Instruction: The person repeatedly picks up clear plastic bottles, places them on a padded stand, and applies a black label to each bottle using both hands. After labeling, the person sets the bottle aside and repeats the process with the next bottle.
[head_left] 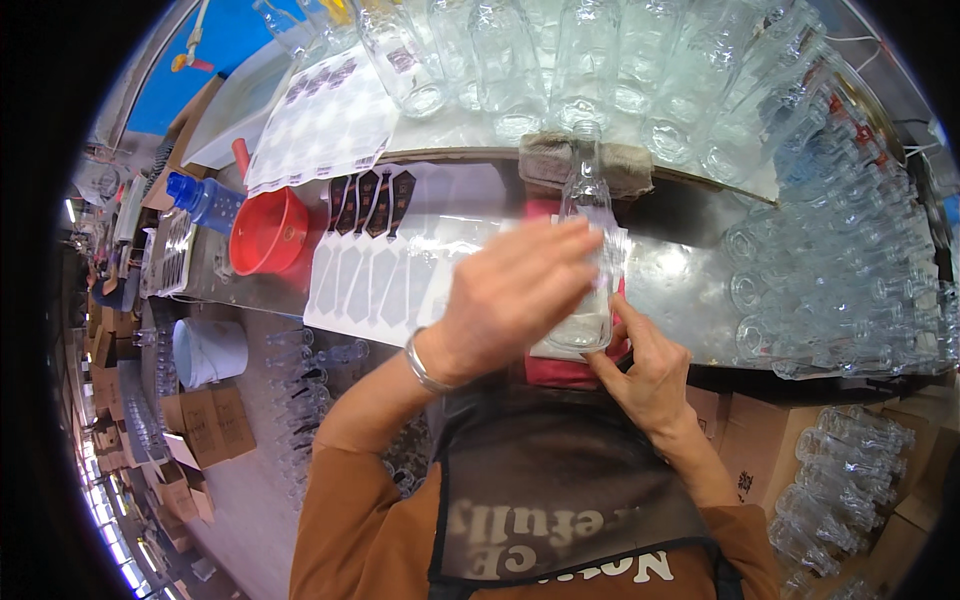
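Observation:
A clear glass bottle (586,185) lies on its back in front of me, neck pointing away and base toward my apron. Across its body passes my left hand (522,285), fingers stretched out together and slightly blurred; it hides much of the glass. Thumb and fingers of my right hand (648,368) grip the bottle near its base. Under it are a white layer and a red pad (558,374). The neck rests by a folded beige towel (632,168). To the left lies a sheet of dark, tie-shaped decals (375,205), with several pale empty shapes.
Rows of clear bottles (505,70) stand along the far shelf; more are stacked at right (830,270). A red bowl (268,235), a blue bottle (205,200) and another printed sheet (325,120) sit left. Below are a white bucket (210,352) and a carton of bottles (755,445).

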